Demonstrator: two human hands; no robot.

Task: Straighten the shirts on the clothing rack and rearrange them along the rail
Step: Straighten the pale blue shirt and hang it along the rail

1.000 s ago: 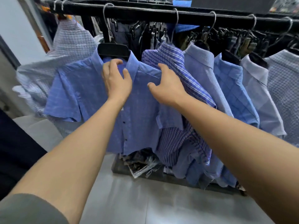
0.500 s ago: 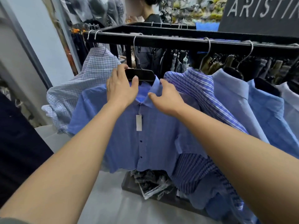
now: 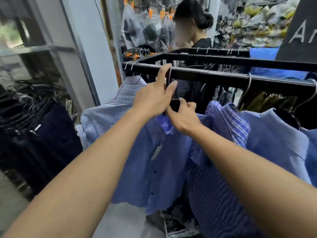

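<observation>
A black rail [image 3: 223, 78] runs across the view with several shirts hanging from it. A blue button shirt [image 3: 154, 160] hangs in front of me on a black hanger [image 3: 175, 104]. My left hand [image 3: 154, 97] is raised to the rail and pinches the hanger's metal hook [image 3: 169, 76] between thumb and fingers. My right hand [image 3: 183, 117] grips the hanger's black top at the shirt collar. A pale checked shirt [image 3: 109, 114] hangs to the left, a purple-striped shirt [image 3: 226, 121] and a light blue shirt [image 3: 277, 143] to the right.
A rack of dark garments [image 3: 34, 126] stands at the left. A person [image 3: 193, 28] stands behind the rack. A dark sign [image 3: 300, 31] sits at the upper right. Bagged items [image 3: 171, 222] lie on the floor under the shirts.
My left hand has risen from the collar to the hanger hook at the rail. My right hand has shifted from the collar to the hanger top. The view has tilted upward.
</observation>
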